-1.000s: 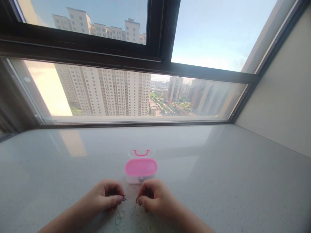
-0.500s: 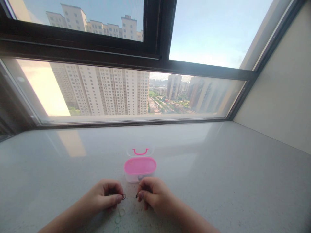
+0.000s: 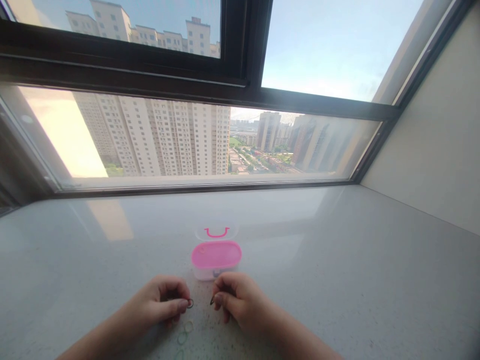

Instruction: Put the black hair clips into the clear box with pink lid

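The left hand has thumb and forefinger pressed together on a small dark ring, which sticks out past the fingertips toward the other hand. The right hand is pinched shut the same way on a dark loop. Only a sliver of the loop shows at the thumb tip, too little to tell what sort of piece it is. The ring and the loop are near each other but apart, with bare sill between them.

Both hands rest on the near side of the pink box. The right hand's knuckles are just beside its front wall, and the left hand lies nearer and to the left of it. The box is oval, pink on top with clear lower walls, and a small grey thing shows through the front wall. Just behind the box a clear lid with a pink U-shaped handle lies flat.

Nearer than the box, below the gap between the hands, two pale rings lie flat just beside each other, one yellowish and one greenish. Everything sits on a pale speckled stone sill. Beyond the box rises a dark-framed window with tower blocks outside, and to the right of the box stands a plain wall
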A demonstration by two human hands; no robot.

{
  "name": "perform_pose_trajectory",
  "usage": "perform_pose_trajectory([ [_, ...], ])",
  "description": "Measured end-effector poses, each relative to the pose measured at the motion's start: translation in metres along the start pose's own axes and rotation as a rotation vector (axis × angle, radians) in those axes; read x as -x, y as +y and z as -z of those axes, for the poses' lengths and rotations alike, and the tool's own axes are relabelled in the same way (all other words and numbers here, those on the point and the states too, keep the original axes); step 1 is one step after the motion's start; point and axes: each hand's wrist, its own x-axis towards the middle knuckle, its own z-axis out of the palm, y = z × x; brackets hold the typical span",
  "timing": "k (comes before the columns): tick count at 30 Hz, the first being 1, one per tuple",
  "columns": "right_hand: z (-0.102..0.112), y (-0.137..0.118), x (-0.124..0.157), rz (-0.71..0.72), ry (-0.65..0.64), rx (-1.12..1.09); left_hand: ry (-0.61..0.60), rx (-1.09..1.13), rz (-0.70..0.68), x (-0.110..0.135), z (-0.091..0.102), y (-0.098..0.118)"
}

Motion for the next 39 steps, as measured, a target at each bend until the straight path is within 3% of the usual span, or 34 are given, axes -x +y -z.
perform_pose_trajectory([
  [5, -0.001, 0.000, 0.002, -0.011, -0.012, 0.002, 0.008, 0.005, 0.013, 0.002, -0.003, 0.004],
  [12, -0.002, 0.001, -0.001, -0.009, 0.008, -0.018, 0.002, 0.012, -0.006, 0.000, 0.001, -0.007],
  [18, -0.001, 0.004, 0.000, -0.013, -0.009, -0.012, -0.010, -0.025, -0.028, 0.003, 0.000, -0.001],
  [39, -0.001, 0.007, -0.001, 0.016, 0.024, -0.052, 0.027, 0.104, -0.043, 0.001, -0.002, -0.008],
])
